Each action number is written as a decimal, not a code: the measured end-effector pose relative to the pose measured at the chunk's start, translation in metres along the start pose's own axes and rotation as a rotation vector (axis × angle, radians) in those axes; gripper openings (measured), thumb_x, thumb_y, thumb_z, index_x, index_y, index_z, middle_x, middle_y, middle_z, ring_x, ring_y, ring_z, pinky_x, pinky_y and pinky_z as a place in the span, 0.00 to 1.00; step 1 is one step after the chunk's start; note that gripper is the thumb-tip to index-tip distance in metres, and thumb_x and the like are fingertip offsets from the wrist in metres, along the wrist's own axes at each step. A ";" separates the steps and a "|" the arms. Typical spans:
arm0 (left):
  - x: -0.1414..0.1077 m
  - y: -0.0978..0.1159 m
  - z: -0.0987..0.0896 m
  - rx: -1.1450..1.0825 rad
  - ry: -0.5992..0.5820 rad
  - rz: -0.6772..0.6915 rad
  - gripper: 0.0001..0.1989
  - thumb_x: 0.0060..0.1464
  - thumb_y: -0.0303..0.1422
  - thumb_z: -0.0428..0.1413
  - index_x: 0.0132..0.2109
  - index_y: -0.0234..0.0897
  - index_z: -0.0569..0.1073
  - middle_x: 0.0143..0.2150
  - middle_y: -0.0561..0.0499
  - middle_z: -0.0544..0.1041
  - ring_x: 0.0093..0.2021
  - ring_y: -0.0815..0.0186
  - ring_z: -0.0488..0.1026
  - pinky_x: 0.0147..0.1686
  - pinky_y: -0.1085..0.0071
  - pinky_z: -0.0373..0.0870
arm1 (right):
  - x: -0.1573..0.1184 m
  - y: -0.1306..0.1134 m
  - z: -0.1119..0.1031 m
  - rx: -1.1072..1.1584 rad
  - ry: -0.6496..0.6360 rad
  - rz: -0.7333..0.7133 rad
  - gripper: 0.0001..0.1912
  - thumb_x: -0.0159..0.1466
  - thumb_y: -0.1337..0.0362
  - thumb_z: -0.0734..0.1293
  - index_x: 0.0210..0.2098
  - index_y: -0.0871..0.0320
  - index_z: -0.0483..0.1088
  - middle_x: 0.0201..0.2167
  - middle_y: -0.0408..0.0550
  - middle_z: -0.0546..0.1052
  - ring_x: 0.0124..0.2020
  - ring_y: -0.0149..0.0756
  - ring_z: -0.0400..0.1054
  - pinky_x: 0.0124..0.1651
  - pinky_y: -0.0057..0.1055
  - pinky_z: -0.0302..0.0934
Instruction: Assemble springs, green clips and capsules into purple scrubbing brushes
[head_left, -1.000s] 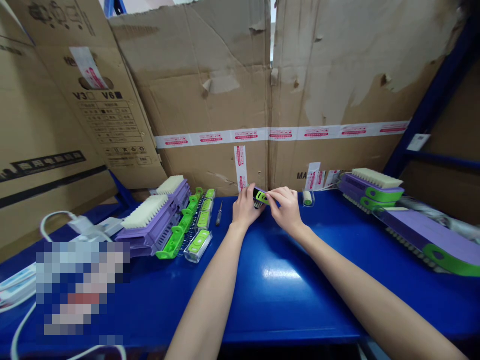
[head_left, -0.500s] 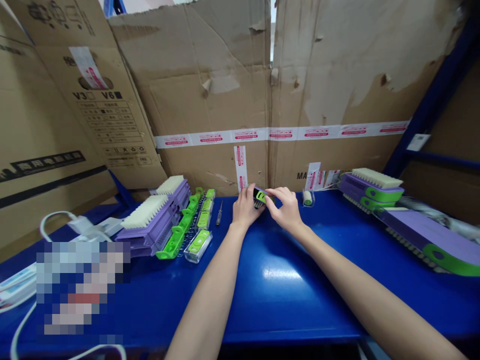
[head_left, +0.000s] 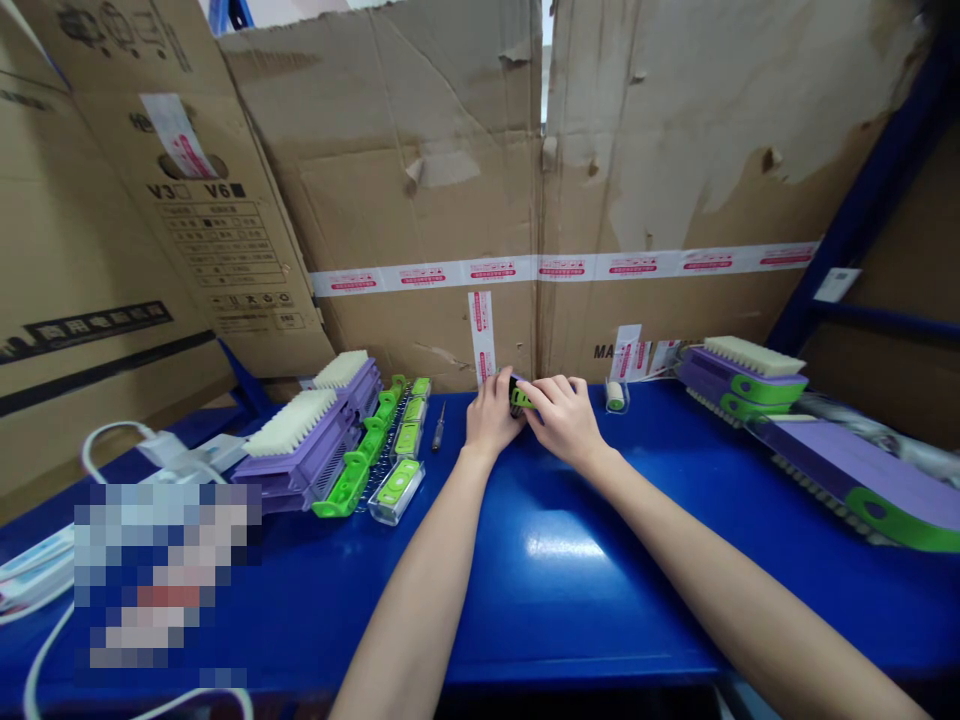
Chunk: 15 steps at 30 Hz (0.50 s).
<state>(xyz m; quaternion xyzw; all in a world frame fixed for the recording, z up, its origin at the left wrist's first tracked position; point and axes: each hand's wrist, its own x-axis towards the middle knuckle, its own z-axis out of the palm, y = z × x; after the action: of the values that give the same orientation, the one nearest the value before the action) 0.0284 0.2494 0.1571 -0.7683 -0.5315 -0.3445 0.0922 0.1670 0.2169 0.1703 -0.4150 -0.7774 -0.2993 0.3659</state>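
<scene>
At the back of the blue table, my left hand (head_left: pixel 492 415) is closed round one end of a small purple brush (head_left: pixel 520 393) with a green and black part on its side. My right hand (head_left: pixel 564 418) grips the other end, fingers bent over the green part and hiding much of it. Left of my hands lies a small screwdriver (head_left: pixel 439 428). To the right stands a small clear case with a pale roll-like piece (head_left: pixel 616 397) inside.
Purple brushes with cream bristles (head_left: pixel 300 450), green clip parts (head_left: pixel 360 465) and clear boxes with green pieces (head_left: pixel 397 490) line the left. More purple-green brushes (head_left: pixel 855 470) lie at right. A white power strip (head_left: pixel 37 570) with cables sits far left; cardboard (head_left: pixel 420 200) walls the back.
My right hand has shifted slightly left and its fingers have closed further over the brush's green part. My left hand has hardly moved.
</scene>
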 end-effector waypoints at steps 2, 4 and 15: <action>0.000 0.000 0.000 0.001 0.002 -0.003 0.32 0.51 0.35 0.53 0.62 0.38 0.51 0.57 0.41 0.64 0.57 0.58 0.64 0.47 0.64 0.68 | 0.001 0.000 -0.001 -0.028 -0.004 -0.017 0.17 0.63 0.67 0.60 0.51 0.58 0.66 0.40 0.52 0.74 0.41 0.41 0.61 0.44 0.40 0.47; 0.000 0.001 0.000 0.000 0.006 -0.011 0.32 0.51 0.36 0.53 0.61 0.38 0.51 0.57 0.41 0.64 0.57 0.58 0.64 0.47 0.65 0.68 | 0.002 0.000 -0.002 -0.032 0.018 -0.003 0.16 0.63 0.67 0.59 0.51 0.59 0.66 0.40 0.52 0.74 0.41 0.41 0.62 0.44 0.39 0.48; -0.001 0.004 -0.002 -0.011 0.019 -0.016 0.30 0.52 0.32 0.51 0.61 0.38 0.52 0.55 0.42 0.66 0.55 0.58 0.66 0.47 0.65 0.69 | 0.001 -0.011 0.001 0.084 0.117 0.043 0.13 0.65 0.65 0.58 0.47 0.60 0.67 0.41 0.53 0.74 0.42 0.40 0.63 0.44 0.37 0.52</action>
<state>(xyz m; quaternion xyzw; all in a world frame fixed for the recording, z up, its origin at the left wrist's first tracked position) 0.0308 0.2464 0.1590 -0.7613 -0.5347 -0.3554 0.0902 0.1570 0.2125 0.1688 -0.3977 -0.7573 -0.2821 0.4344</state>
